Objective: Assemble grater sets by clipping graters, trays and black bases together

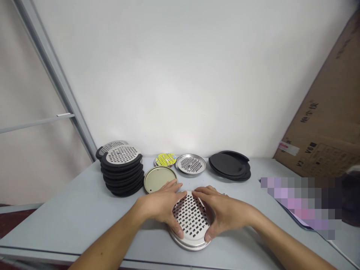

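Observation:
In front of me a round metal grater plate [191, 219] with rows of slots sits over a round metal rim or lid. My left hand [164, 206] curves around its left side, thumb on the near edge and fingers at the far edge. Opposite it, my right hand [225, 210] curls around the right side, its thumb pressed to the near rim. Just beyond my left fingers lies a gold-toned round tray [160, 178]. Farther back is a shiny grater plate [191, 164] with raised teeth. A yellow-topped perforated disc [165, 159] is to its left.
Black-rimmed graters [122, 174] are stacked at the left. Several black round pieces [229, 165] lie against the wall at the right. A pixelated flat device [298, 206] with a white cable rests near a large cardboard box [323, 123]. The grey table [70, 221] meets a white wall.

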{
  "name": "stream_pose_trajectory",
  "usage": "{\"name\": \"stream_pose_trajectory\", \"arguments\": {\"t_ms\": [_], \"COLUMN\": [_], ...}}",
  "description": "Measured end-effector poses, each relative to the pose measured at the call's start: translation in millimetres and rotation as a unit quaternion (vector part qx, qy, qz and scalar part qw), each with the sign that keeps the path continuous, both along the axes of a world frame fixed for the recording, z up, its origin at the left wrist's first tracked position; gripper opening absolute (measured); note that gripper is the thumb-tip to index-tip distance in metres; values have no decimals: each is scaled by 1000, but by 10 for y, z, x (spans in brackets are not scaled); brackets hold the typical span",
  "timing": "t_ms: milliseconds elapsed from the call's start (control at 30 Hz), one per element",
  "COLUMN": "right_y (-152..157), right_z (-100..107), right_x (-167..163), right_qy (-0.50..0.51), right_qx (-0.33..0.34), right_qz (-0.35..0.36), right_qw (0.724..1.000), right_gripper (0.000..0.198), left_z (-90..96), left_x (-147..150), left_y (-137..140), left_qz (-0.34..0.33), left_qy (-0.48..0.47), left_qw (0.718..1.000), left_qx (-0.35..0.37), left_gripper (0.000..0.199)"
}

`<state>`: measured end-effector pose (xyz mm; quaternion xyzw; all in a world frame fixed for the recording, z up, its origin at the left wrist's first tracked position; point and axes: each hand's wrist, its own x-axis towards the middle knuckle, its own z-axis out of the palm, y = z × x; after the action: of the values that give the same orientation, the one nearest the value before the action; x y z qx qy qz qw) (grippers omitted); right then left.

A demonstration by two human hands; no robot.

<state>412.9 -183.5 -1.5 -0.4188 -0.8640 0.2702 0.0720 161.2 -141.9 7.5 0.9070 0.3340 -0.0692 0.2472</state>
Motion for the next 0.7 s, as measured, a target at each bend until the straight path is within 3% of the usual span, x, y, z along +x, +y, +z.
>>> {"name": "stream_pose_trajectory", "arguments": {"t_ms": [300, 433, 500, 567, 633, 700], "right_y": [-29, -72, -120, -217, -387, -635], "right_z": [-1, 88, 238, 435, 583, 561], "right_x": [36, -10, -100, -186, -181, -22], "right_qy": [27, 108, 199, 326, 483, 566], "right_qx": [7, 53, 85, 54, -5, -22], "right_qz": [-3, -75, -119, -115, -45, -7], "right_qw": [1000, 990, 969, 937, 874, 824], "right_gripper": [102, 76, 42, 20, 40, 49], "left_z": [28, -14, -32, -45, -54, -60], "left_x": [8, 0, -5, -9, -13, -16], "left_y": [-22, -7, 3, 13, 20, 23], "left_qz": [-27, -33, -31, -31, -34, -34], "left_qy": [-17, -17, -17, -17, -19, -22], "left_qw": [999, 999, 999, 999, 998, 998], "left_qx": [19, 39, 41, 41, 42, 45], "left_gripper": [115, 115, 116, 117, 118, 118]}}
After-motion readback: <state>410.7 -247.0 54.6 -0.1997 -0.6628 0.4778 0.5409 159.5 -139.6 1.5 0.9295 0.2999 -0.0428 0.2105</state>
